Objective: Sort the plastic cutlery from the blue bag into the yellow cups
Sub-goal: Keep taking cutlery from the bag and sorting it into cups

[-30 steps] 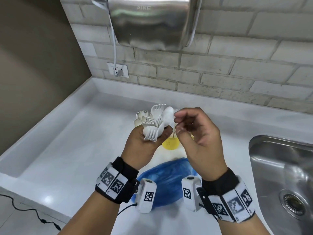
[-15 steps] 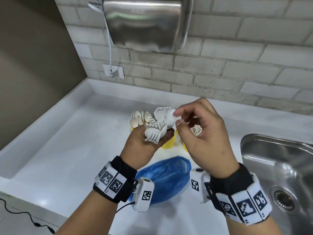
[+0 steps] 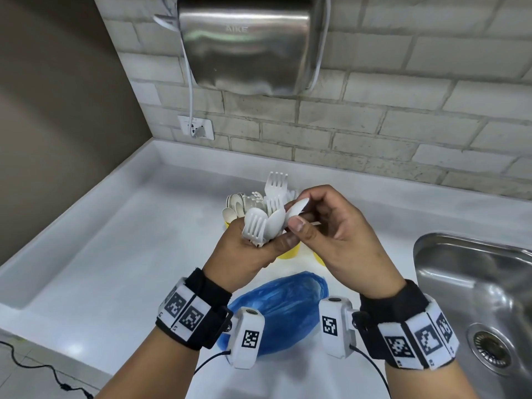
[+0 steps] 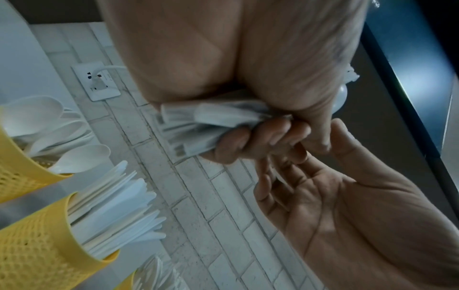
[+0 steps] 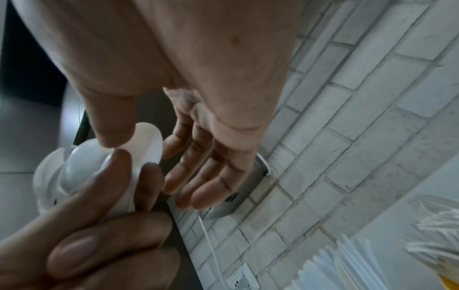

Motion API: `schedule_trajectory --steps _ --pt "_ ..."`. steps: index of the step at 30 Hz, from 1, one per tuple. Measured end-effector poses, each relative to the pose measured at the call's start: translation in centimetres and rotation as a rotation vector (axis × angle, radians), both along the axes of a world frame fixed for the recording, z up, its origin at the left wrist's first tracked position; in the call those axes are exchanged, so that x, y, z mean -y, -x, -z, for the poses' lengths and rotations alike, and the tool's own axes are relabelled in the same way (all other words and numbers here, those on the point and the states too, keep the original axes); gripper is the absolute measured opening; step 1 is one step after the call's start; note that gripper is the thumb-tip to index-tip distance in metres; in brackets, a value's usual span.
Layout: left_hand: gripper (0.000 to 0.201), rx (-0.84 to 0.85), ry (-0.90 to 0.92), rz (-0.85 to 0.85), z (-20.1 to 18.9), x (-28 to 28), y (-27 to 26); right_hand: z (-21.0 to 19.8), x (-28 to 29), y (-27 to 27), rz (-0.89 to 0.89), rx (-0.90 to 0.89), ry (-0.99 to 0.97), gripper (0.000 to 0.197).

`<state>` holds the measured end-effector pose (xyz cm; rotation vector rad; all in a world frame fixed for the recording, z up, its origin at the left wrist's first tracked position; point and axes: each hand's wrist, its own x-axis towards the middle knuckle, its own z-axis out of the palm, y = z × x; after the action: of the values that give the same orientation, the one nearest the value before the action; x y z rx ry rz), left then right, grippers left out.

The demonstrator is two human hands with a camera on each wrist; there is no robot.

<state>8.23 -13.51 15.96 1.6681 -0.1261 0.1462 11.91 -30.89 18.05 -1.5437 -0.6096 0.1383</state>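
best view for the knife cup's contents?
Left wrist: the yellow cup of knives is close, its blades fanned out. The right wrist view catches only blade tips at the frame edge. In the head view the hands hide the knives.

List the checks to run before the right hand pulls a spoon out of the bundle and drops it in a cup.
1. Left hand grips the bundle of white plastic forks and spoons: ok.
2. Right hand pinches one white plastic spoon by its bowl: ok.
3. Spoon free of neighbouring pieces: cannot tell.
4. Yellow perforated cup of spoons stands upright with room: ok.
5. Crumpled blue plastic bag lies clear of the cups: ok.
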Motion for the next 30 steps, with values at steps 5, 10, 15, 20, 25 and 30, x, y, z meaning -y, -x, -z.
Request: schedule_trajectory --steps 5,10,15,20,25,30 --pt "0.011 0.029 -0.029 -0.040 0.1 0.1 -0.4 -0.2 0.2 0.1 0.045 0.079 0.000 0.032" --pt "0.024 0.034 -0.073 -0.017 0.6 0.3 -0.6 -1.0 0.4 0.0 0.131 0.249 0.085 0.028" --pt "0.020 0.022 -0.054 -0.003 0.8 0.5 -0.5 -2.0 0.1 -0.7 0.203 0.444 0.119 0.010" --pt "0.012 -0.029 -0.061 -0.021 1.4 0.2 -0.4 -3.4 0.0 -1.1 0.383 0.336 -0.240 0.011" --pt "0.013 -0.049 -0.104 -0.029 1.2 0.0 -0.2 -5.4 0.6 -1.5 0.533 0.138 -0.615 0.007" --pt "0.014 -0.073 -0.125 -0.081 1.8 -0.4 -0.8 -4.1 0.1 -1.1 0.345 0.259 -0.139 0.009"
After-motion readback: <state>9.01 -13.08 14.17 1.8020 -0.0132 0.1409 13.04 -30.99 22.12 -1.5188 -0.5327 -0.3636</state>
